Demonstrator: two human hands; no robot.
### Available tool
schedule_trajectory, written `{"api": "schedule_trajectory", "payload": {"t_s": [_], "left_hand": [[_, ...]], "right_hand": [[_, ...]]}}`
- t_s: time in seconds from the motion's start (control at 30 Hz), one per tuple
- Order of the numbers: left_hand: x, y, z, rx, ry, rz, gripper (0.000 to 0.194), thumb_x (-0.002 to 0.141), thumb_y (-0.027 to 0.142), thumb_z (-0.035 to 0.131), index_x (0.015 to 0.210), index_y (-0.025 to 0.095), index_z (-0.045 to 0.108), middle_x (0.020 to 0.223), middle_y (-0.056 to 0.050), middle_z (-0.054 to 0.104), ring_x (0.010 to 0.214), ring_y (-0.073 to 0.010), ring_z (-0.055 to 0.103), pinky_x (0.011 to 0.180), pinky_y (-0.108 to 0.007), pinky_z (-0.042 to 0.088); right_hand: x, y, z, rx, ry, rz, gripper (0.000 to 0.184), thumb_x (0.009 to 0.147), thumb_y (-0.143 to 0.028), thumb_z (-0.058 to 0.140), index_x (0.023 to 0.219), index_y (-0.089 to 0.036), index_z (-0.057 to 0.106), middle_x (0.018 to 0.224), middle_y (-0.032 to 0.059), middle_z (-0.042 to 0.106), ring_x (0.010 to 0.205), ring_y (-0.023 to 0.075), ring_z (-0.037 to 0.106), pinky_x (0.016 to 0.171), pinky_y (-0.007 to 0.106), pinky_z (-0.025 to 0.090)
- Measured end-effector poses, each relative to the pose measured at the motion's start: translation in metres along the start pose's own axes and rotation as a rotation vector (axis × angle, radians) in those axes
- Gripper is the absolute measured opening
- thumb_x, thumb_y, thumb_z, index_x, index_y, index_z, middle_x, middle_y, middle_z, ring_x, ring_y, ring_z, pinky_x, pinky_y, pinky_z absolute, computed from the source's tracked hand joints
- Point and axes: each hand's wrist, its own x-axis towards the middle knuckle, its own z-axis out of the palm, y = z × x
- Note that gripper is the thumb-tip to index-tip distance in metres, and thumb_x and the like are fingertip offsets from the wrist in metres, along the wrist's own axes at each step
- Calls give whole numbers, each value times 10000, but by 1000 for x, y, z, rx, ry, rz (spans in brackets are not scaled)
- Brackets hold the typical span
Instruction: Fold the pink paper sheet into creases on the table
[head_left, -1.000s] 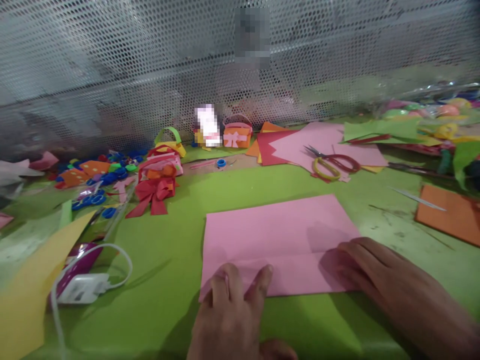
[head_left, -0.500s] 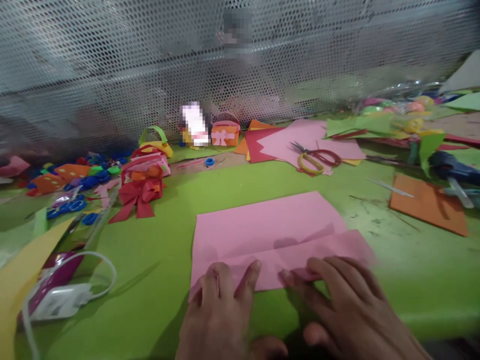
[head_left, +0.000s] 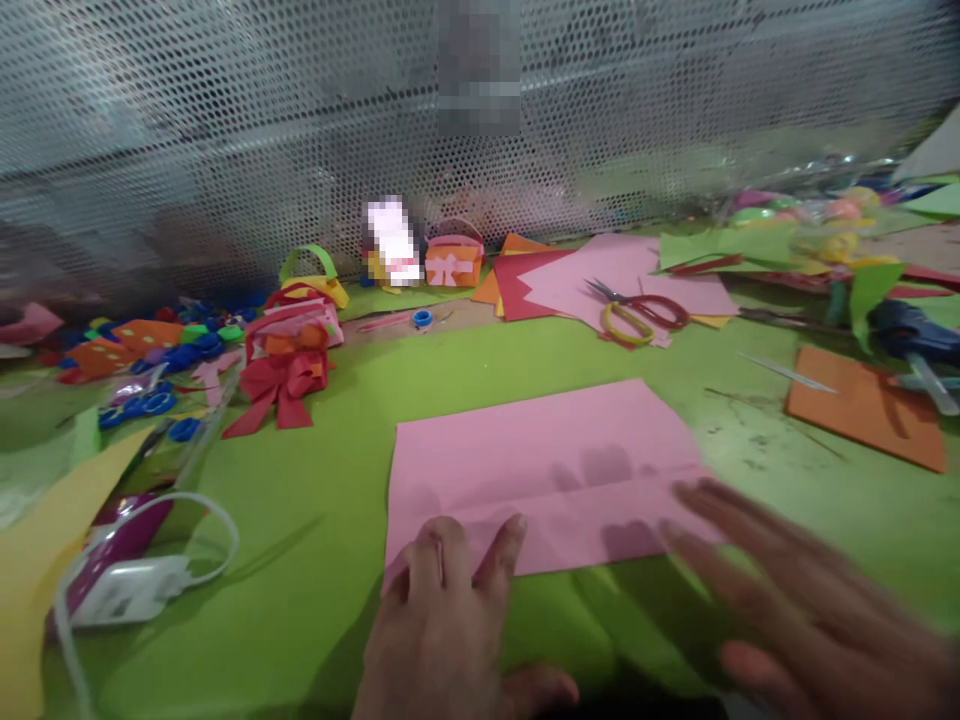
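A pink sheet of paper (head_left: 540, 440) lies on the green table, with a crease running across it lengthwise. My left hand (head_left: 450, 600) presses on its lower left part, fingers apart and fingertips resting on the paper. Over the lower right corner is my right hand (head_left: 787, 590), open with its fingers stretched out and slightly blurred. I cannot tell whether its fingertips touch the sheet. That hand hides the paper's right lower corner.
Scissors (head_left: 637, 310) lie on pink and red paper at the back. An orange piece (head_left: 866, 405) and a glue gun (head_left: 915, 335) are at right. Small paper baskets, including one with a red bow (head_left: 277, 385), stand at left, near a white charger (head_left: 131, 590). Perforated metal (head_left: 300, 120) rises behind.
My right hand has moved right and its fingers have straightened. The sheet's raised lower right part now lies flatter. My left hand stays in place on the paper.
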Motion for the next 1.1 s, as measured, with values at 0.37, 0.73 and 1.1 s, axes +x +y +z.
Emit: {"api": "schedule_trajectory", "payload": {"t_s": [0.37, 0.73, 1.1], "left_hand": [[18, 36, 1, 2, 427, 73, 464, 960, 325, 328, 1276, 98, 581, 1306, -114, 604, 1192, -264, 538, 936, -362, 491], [-3, 10, 19, -35, 255, 203, 450, 959, 250, 316, 1359, 121, 477, 1417, -48, 518, 1297, -188, 481, 1064, -307, 368], [-70, -53, 11, -20, 149, -20, 744, 922, 590, 321, 1494, 122, 242, 1452, -147, 463, 1351, -273, 415, 1071, -420, 376]], "right_hand": [[13, -13, 45, 94, 57, -211, 665, 909, -404, 421, 1499, -131, 282, 1492, 106, 411, 1369, 297, 358, 1167, 451, 149], [12, -13, 50, 105, 79, -207, 667, 881, -343, 456, 1498, -150, 294, 1495, 95, 410, 1362, 288, 363, 1178, 454, 136], [15, -12, 51, 89, 104, -215, 655, 874, -344, 460, 1481, -134, 329, 1469, 105, 447, 1358, 275, 375, 1178, 443, 141]]}}
